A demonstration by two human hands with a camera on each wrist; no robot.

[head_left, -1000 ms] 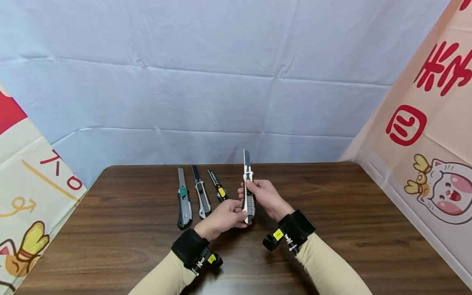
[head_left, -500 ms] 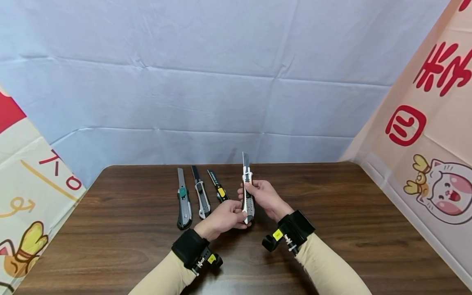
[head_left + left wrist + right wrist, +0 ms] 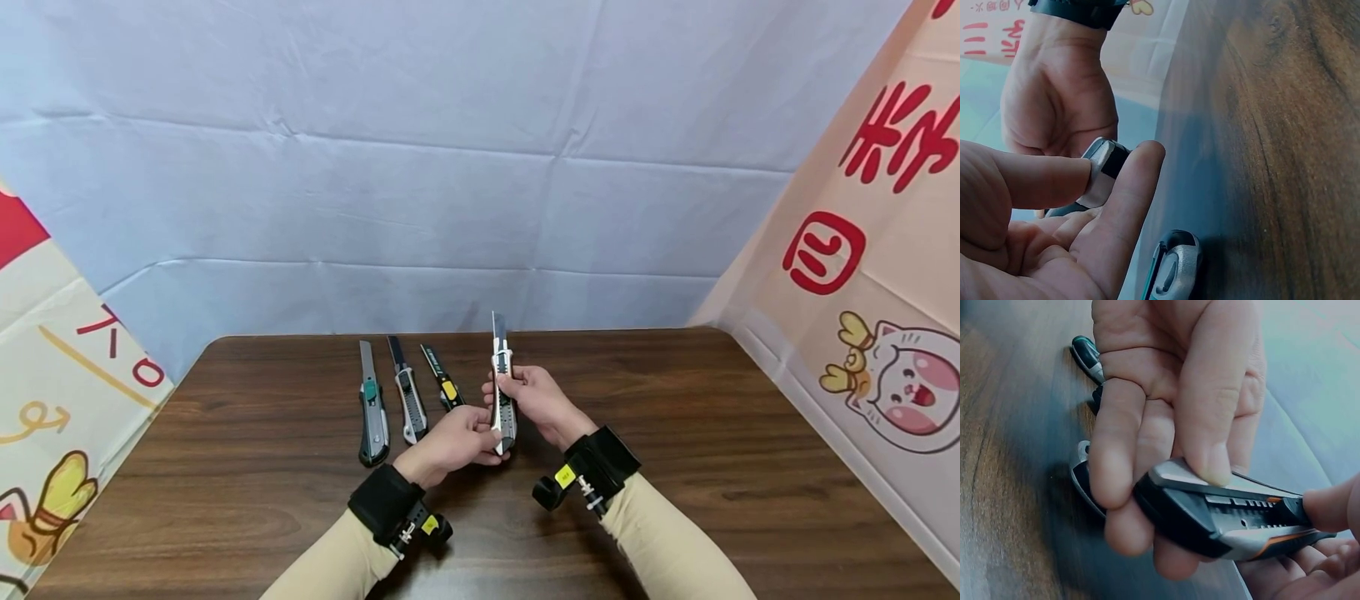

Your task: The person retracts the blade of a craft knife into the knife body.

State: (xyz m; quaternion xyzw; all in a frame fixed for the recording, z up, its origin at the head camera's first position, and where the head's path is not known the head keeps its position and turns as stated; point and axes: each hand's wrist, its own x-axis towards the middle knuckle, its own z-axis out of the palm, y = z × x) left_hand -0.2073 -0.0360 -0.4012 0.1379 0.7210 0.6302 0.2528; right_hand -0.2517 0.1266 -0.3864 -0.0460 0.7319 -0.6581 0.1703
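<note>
Right now I hold the white utility knife [image 3: 503, 400] up off the desk [image 3: 675, 467] between both hands, blade end pointing away from me. My left hand [image 3: 450, 444] pinches the butt end of the handle between thumb and fingers; in the left wrist view the rounded end cap sits between my thumb and forefinger. My right hand [image 3: 534, 398] wraps the upper part of the handle, fingers curled round the body and thumb pressed on the top, close to the slider, as the right wrist view shows. A short length of blade [image 3: 498, 328] stands out of the nose.

By my judgement, the step in hand is working the slider to draw the blade back into the handle. The next move calls for a steady thumb on the slider, a firm pinch at the butt so the body does not twist, and fingers kept clear of the edge.

Compared with a second ago, the blade shows shorter, its tip lower against the back cloth, so it has come in a little; my hands have hardly shifted.

Three other knives lie on the desk just to the left, side by side and untouched: the green-slider knife [image 3: 372, 407], the grey knife [image 3: 407, 395] and the yellow-slider knife [image 3: 443, 386].
</note>
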